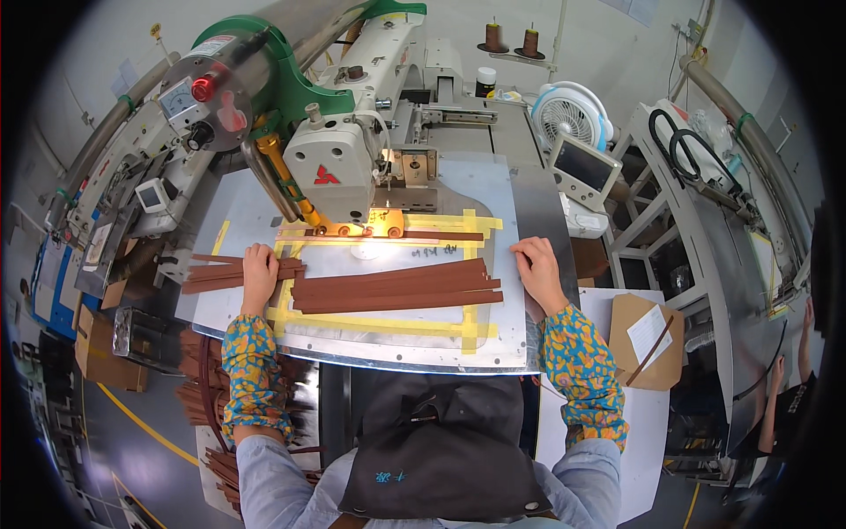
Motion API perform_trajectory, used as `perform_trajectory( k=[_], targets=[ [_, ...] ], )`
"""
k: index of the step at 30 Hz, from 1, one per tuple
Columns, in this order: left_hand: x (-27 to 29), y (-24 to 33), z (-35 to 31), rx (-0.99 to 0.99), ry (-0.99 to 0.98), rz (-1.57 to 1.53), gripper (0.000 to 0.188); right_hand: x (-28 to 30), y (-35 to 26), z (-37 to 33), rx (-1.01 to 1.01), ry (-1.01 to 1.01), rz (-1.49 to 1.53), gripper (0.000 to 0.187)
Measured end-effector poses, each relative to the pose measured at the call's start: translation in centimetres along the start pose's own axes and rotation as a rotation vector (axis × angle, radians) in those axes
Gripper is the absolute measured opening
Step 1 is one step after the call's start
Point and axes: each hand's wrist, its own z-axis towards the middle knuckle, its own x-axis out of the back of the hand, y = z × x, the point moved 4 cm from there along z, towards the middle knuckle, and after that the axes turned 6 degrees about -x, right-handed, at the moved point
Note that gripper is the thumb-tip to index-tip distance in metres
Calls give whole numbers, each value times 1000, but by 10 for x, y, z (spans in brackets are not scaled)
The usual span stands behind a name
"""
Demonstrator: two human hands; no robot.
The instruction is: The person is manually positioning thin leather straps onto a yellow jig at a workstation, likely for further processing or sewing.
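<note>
My left hand [258, 271] lies over a loose bundle of brown strips [211, 275], fingers curled and closed; whether it grips any strip is hidden. At the right side of the white work plate [388, 344], my right hand [539, 267] has its fingers bent together above the surface, and anything in them is too small to make out. Between my hands a thick row of brown strips [392, 286] lies flat on the plate. Behind it, one brown strip [445, 235] sits within the yellow-taped area, running under the lit yellow clamp [366, 227] of the sewing machine [333, 163].
A control screen [583, 167] and white fan [571, 119] stand at the back right. Thread spools [531, 42] are behind. More brown strips [198, 388] hang below left. A cardboard piece [646, 339] lies lower right. Another person's arm [774, 401] shows at far right.
</note>
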Motion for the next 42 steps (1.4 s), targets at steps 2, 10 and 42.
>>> perform_trajectory(
  k=[2,10,42],
  targets=[
    [0,0,0,1,-3,8,2,0,0,0,-7,-3,1,11],
    [1,18,-1,-45,0,16,3,1,0,3,-30,15,40,11],
    [-34,136,52,-328,-129,-71,3,-5,-71,-28,191,-449,16,39]
  ],
)
